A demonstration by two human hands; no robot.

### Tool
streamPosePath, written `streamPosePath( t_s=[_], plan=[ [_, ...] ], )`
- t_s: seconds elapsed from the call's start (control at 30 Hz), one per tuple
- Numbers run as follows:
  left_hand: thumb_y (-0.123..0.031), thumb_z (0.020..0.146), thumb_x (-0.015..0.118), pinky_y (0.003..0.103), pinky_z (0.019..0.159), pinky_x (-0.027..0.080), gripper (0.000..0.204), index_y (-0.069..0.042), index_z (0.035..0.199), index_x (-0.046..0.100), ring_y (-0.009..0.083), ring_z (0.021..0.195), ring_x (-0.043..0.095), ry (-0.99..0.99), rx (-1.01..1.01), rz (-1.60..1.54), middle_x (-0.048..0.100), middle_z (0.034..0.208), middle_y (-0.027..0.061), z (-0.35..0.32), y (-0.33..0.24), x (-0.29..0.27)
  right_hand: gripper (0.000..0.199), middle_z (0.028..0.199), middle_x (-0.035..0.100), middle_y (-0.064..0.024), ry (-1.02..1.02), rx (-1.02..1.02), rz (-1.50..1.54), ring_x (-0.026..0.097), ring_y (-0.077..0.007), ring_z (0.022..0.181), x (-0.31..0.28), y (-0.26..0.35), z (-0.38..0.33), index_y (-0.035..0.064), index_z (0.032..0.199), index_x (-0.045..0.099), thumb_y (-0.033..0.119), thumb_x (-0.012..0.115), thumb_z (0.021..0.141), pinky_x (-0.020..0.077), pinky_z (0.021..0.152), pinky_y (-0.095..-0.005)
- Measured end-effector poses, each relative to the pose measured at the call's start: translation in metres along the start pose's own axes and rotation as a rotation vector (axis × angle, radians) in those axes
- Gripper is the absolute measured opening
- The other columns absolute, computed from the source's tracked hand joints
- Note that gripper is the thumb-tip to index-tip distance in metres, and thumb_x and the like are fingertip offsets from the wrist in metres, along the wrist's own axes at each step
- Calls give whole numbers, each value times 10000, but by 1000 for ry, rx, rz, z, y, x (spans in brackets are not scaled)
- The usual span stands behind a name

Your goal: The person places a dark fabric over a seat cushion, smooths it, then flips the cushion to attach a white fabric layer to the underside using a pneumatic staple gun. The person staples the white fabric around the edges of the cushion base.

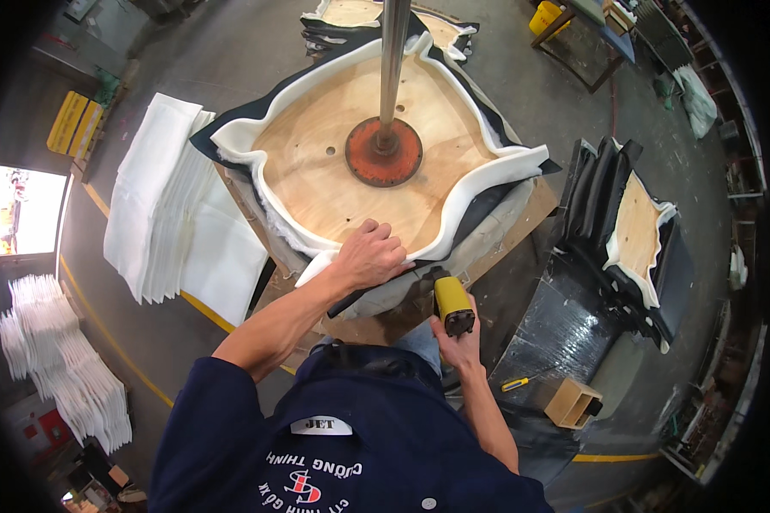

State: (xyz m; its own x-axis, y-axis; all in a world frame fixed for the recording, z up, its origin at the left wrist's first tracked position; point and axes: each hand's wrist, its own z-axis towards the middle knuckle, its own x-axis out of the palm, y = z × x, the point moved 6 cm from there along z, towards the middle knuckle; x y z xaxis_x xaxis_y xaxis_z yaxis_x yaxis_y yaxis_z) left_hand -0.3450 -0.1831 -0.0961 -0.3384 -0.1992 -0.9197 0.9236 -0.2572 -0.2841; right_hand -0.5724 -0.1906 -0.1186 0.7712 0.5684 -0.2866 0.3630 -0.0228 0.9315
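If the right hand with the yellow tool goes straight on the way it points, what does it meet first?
Most likely the dark cover folded over the seat edge, just beside the left hand. The right hand aims the yellow tool there; depth is unclear.

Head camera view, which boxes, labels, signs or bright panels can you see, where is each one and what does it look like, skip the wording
Small open cardboard box: floor at lower right, brown, tipped on its side.
White rectangular label: at the collar of the person's navy shirt, dark print.
Yellow slatted rectangular panel: floor at upper left, flat.
Bright glowing rectangular panel: far left edge, washed out; screen or opening, cannot tell.
Yellow bin: top right by a table.
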Motion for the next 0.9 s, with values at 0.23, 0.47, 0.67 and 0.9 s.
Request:
streamPosePath(
  t_s=[0.23,0.47,0.67,0.9],
  plan=[
    [-442,807,743,365,780,424,326,-153,722,619,215,799,537,-23,6,-39,581,726,-26,-2,21,7,273,681,591,7,80,271,130,558,-79,556,12,36,17,-18,1114,643,43,707,855,457,507,-259],
    [-472,782,740,402,873,399,332,-152,715,684,238,939,520,-42,-130,-120,577,896,19,-7,40,16,399,1026,672,-71,194,425,92,570,-88,620,33,53,41,-35,1262,588,-44,635,866,494,555,-263],
    [-455,759,758,453,942,359,311,-146,736,736,260,1039,500,-26,-209,-173,547,1050,57,-9,51,20,368,1000,668,-58,214,538,54,556,-91,602,40,59,54,-32,1244,589,-18,634,879,483,544,-258],
    [-459,742,758,455,935,343,293,-172,719,703,251,1026,508,-60,-247,-225,544,1021,45,-15,55,25,304,764,634,-32,169,597,69,569,-95,564,54,69,63,-32,1175,642,18,667,876,479,527,-264]
  ],
)
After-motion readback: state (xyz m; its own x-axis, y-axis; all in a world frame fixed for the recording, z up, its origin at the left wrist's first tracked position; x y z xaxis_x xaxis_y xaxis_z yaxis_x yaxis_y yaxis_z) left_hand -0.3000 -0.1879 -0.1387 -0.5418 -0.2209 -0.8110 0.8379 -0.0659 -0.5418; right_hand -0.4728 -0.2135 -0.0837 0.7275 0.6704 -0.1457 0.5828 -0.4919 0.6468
